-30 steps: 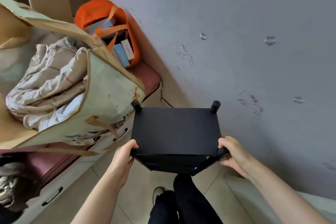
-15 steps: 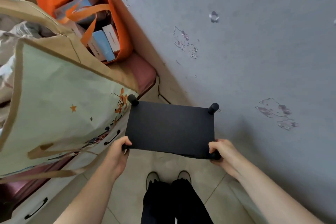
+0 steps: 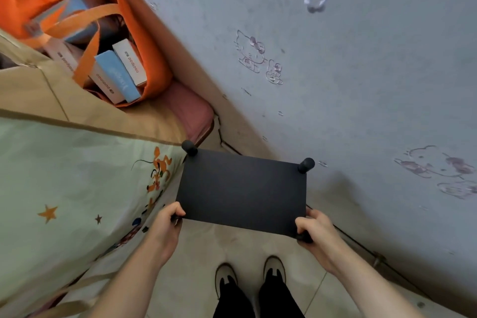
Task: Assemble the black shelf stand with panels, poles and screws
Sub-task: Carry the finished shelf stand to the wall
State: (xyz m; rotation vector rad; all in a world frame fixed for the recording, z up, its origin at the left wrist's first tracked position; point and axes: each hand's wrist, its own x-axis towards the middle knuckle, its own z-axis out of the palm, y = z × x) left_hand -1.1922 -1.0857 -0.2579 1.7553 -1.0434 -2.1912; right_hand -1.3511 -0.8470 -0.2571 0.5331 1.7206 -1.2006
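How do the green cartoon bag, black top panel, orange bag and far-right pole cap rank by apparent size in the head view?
1. Green cartoon bag, nearer the camera.
2. Orange bag and black top panel: look alike, unranked.
3. Far-right pole cap.

Tiled floor (image 3: 201,253): two shoes (image 3: 275,270) planted; patterned bag (image 3: 77,188) at left.

Shelf (image 3: 242,191): matte black. Bag (image 3: 144,41), 10 o'clock: orange. Sack (image 3: 77,188), 9 o'clock: pale green, orange cartoon dog and stars. Wall (image 3: 361,85): grey-blue, cartoon stickers.

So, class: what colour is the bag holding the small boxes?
Orange bag, seen best in the head view.
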